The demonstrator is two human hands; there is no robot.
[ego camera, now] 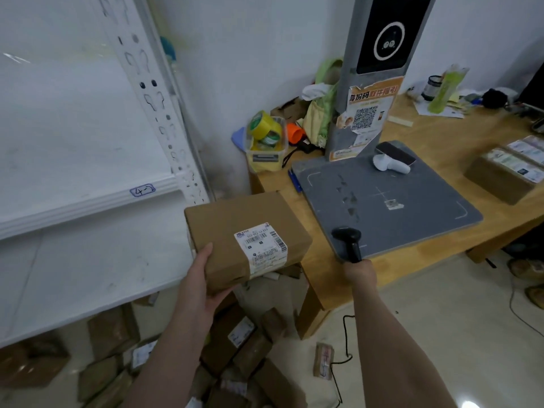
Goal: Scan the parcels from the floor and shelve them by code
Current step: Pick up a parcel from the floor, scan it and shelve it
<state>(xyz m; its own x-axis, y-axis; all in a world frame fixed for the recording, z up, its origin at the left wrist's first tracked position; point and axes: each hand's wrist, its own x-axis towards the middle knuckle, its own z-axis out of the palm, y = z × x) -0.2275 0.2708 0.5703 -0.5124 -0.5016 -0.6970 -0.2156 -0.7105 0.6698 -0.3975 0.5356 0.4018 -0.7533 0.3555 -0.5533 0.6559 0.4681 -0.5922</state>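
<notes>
My left hand [204,279] grips a brown cardboard parcel [235,222] by its near left corner, held in the air with its white barcode label [260,245] facing up. To the right, my right hand [359,273] grips the handle of a black barcode scanner [348,238], whose head sits level with the parcel's label and a short way to its right. Several more brown parcels [235,343] lie heaped on the floor below. The white metal shelf [88,201] stands at left, with a handwritten tag "4-2" [142,191] on its edge.
A wooden table [435,134] at right carries a grey scanning station [382,189] with a tall post, a white handheld device, a phone, a box of tape rolls [266,134] and labelled parcels [506,172]. The scanner's black cable [343,363] trails across the floor.
</notes>
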